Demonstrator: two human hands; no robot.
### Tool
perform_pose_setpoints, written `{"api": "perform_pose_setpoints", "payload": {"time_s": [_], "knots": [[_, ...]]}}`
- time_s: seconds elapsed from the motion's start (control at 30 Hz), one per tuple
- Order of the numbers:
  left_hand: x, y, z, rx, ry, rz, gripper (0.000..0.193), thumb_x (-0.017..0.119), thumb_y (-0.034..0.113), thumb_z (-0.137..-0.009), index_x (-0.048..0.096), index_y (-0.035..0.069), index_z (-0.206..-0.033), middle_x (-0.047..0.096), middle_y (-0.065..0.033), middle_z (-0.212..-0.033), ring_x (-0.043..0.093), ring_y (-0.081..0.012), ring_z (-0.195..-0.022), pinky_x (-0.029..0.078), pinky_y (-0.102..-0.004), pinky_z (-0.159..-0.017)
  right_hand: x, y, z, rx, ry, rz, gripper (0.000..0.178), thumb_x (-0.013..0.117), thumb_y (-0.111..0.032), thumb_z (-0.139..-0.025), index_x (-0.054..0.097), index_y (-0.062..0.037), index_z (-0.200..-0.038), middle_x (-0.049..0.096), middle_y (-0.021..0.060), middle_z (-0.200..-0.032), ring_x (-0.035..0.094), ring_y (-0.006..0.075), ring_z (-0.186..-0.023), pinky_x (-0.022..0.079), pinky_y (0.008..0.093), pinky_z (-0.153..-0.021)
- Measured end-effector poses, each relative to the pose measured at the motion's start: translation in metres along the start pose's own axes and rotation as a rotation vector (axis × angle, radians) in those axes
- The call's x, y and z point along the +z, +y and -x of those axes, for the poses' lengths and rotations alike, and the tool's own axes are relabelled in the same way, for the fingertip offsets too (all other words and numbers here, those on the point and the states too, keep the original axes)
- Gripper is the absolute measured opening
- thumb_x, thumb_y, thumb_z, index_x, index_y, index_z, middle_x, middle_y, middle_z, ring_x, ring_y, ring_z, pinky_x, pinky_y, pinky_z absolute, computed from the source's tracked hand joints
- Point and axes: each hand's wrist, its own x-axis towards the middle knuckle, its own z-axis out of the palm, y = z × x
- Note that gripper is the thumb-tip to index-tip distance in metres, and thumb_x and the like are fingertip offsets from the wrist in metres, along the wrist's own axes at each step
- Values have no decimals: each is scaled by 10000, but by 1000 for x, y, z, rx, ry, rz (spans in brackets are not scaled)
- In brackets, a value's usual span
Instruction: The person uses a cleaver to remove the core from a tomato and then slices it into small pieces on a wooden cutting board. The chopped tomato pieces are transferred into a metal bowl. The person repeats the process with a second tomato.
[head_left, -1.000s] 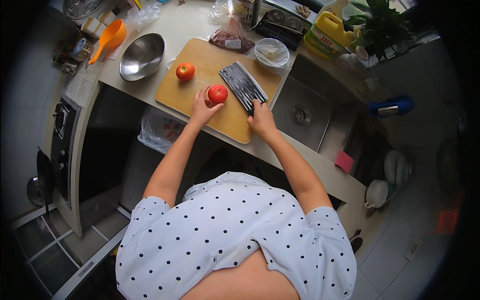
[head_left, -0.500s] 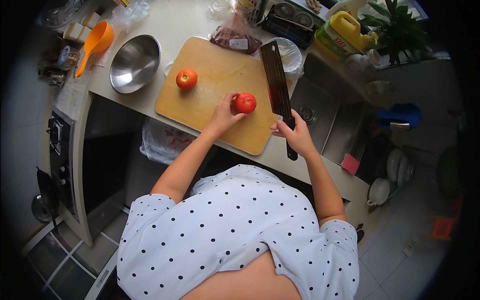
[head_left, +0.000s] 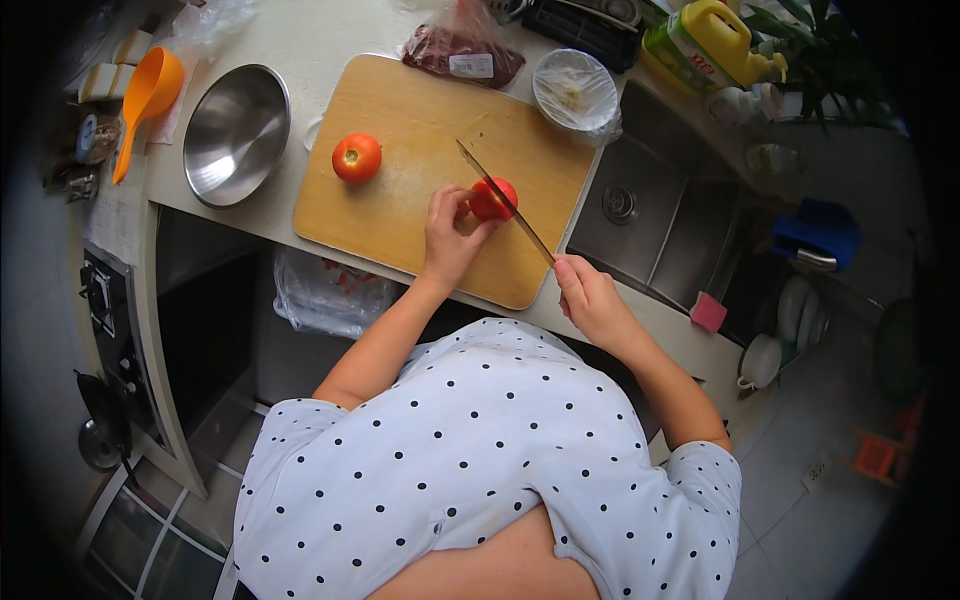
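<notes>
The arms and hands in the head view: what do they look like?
They are a person's. The left hand and right hand are ungloved, with no watch or cable showing. Short white sleeves with black dots leave the forearms bare.

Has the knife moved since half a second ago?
Yes, leftward: against the cutting board, the knife went from over its right edge to a line across the right-hand tomato.
</notes>
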Motion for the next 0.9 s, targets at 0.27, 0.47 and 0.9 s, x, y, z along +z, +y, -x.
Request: {"api": "perform_pose_setpoints", "payload": {"time_s": [0.27, 0.47, 0.9], "knots": [[2, -7, 1, 69, 44, -9, 404, 800, 67, -631, 568, 10, -957, 537, -106, -994, 564, -233, -851, 483, -313, -712, -3, -9, -23, 57, -75, 157, 456, 374, -356, -985, 554, 62, -1013, 554, 206, -666, 482, 333, -582, 431, 379, -610], [0, -9, 2, 136, 47, -71, 415, 810, 73, -613, 574, 14, -950, 557, -118, -990, 565, -263, -872, 482, -332, -729, 19, 15, -75, -72, -21, 64, 452, 380, -371, -980, 543, 47, -929, 547, 212, -657, 514, 338, -611, 434, 365, -616], [0, -16, 11, 141, 28, -87, 455, 792, 67, -646, 538, 21, -1020, 528, -138, -1045, 565, -264, -878, 486, -326, -741, 43, 31, -86, -262, 139, 140, 348, 445, -307, -961, 507, 33, -1007, 614, 245, -753, 601, 394, -699, 460, 422, -618]]}}
